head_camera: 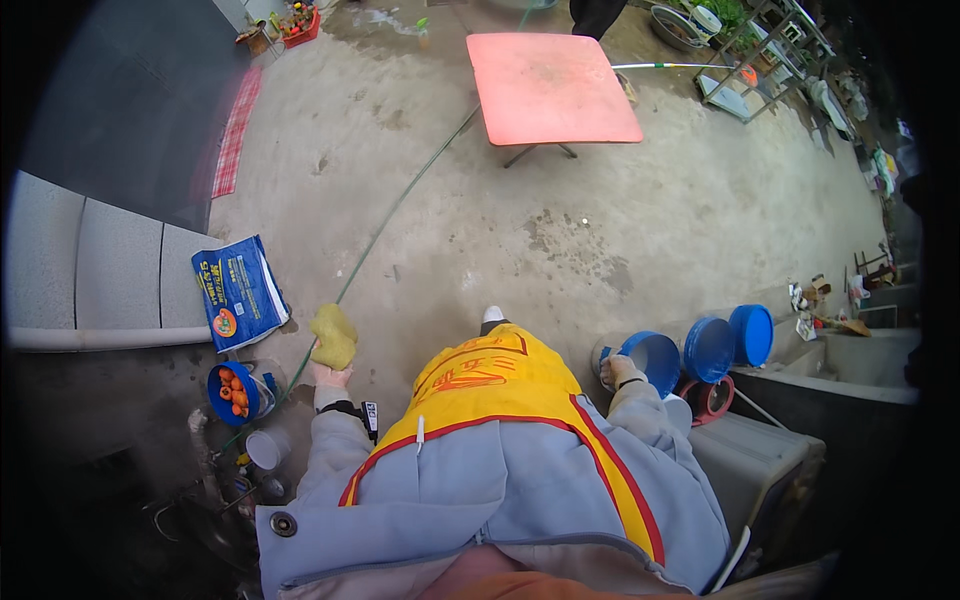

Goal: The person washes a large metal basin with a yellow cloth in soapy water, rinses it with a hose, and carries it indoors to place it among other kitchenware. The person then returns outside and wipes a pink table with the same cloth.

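My left hand (330,376) grips a yellow-green sponge or cloth (334,336), held out over the concrete floor. On the other side, my right hand (619,369) is closed on the rim of a blue bucket (651,361) whose opening faces up and forward. Two blue lids or bucket tops (709,349) stand to the right of that bucket. Left of my left hand is a blue-rimmed bucket (260,390) holding several orange fruits (234,391). A blue printed sack (238,294) lies just beyond it against the wall.
A pink folding table (555,90) stands ahead, with a person's dark-clothed leg (596,16) behind it. A green hose (397,206) crosses the floor. A white tub (268,448) sits at lower left, a grey box-shaped appliance (750,465) at lower right, and a metal rack (750,67) at far right.
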The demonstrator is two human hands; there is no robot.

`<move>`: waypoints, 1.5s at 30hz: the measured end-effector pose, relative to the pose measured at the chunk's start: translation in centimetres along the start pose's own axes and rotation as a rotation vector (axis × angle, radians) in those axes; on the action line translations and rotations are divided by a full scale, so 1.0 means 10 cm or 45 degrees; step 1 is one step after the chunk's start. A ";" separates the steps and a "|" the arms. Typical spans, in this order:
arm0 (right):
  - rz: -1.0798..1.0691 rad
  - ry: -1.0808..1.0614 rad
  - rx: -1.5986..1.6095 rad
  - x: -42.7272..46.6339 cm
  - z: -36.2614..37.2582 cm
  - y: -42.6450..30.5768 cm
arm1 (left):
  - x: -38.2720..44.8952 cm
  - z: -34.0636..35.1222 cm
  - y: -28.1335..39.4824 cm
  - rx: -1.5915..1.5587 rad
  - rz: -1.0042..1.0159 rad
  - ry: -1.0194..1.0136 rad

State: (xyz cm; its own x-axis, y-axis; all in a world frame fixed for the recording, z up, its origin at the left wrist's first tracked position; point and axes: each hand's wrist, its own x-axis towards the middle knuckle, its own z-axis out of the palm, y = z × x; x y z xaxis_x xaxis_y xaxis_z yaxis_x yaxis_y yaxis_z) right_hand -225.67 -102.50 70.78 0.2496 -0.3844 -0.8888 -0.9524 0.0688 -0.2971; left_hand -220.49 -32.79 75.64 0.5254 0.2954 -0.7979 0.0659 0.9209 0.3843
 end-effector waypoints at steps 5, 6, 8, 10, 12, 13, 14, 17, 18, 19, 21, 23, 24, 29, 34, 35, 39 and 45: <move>-0.308 -0.197 0.091 0.19 0.69 -1.54 | 0.59 0.87 0.42 0.027 -0.061 0.014; -0.334 -0.206 0.069 0.17 0.87 -1.81 | 0.70 0.95 0.50 0.034 -0.061 0.090; -0.380 -0.236 0.008 0.15 1.23 -2.30 | 0.91 1.03 0.65 0.060 -0.031 0.101; -0.425 -0.256 -0.047 0.17 1.55 -2.68 | 1.16 1.11 0.81 0.196 -0.034 0.280; -0.351 -0.213 -0.044 0.24 1.83 -2.99 | 1.39 1.19 0.97 0.230 -0.072 0.419; -0.305 -0.182 -0.018 0.29 2.00 -3.15 | 1.46 1.22 1.06 0.141 -0.089 0.409; -0.215 -0.111 0.071 0.31 2.17 -3.29 | 1.63 1.36 1.24 0.044 -0.105 0.445; 0.010 -0.071 0.043 0.25 2.58 -3.56 | 2.04 1.70 1.72 0.263 0.013 0.492; 0.031 -0.126 -0.009 0.21 2.73 -3.70 | 2.25 1.89 1.89 0.250 0.002 0.381; -0.029 -0.212 0.055 0.18 2.87 -3.85 | 2.47 2.09 2.09 0.233 -0.012 0.305; -0.064 -0.264 0.137 0.06 3.09 -4.11 | 2.89 2.44 2.47 0.190 -0.053 0.240; -0.162 -0.211 0.147 -0.06 3.27 -4.37 | 3.39 2.88 2.71 0.299 -0.012 0.282; -0.190 -0.203 0.152 -0.11 3.35 -4.54 | 3.58 3.09 2.83 0.334 -0.028 0.105; -0.177 -0.159 0.147 -0.16 3.43 -5.20 | 4.33 4.24 2.70 0.427 0.018 -0.023; 0.027 -0.106 0.095 0.41 3.36 -5.52 | 4.66 5.16 2.22 0.424 -0.096 0.009; 0.058 -0.126 0.071 0.58 3.34 -5.59 | 4.69 5.28 2.15 0.423 -0.122 0.000; 0.236 -0.088 0.237 1.18 3.34 -6.22 | 4.89 5.74 2.09 0.522 -0.079 0.166; -0.113 -0.146 0.290 1.47 3.31 -7.95 | 5.20 6.31 2.18 0.715 -0.102 0.179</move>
State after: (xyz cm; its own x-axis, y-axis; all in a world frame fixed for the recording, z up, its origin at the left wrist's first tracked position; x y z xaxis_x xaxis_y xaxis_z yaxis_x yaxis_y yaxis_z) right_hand -140.53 -83.17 69.84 0.3612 -0.2924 -0.8855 -0.8650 0.2495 -0.4353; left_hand -138.25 -13.45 71.80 0.3853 0.2967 -0.8738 0.5607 0.6768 0.4770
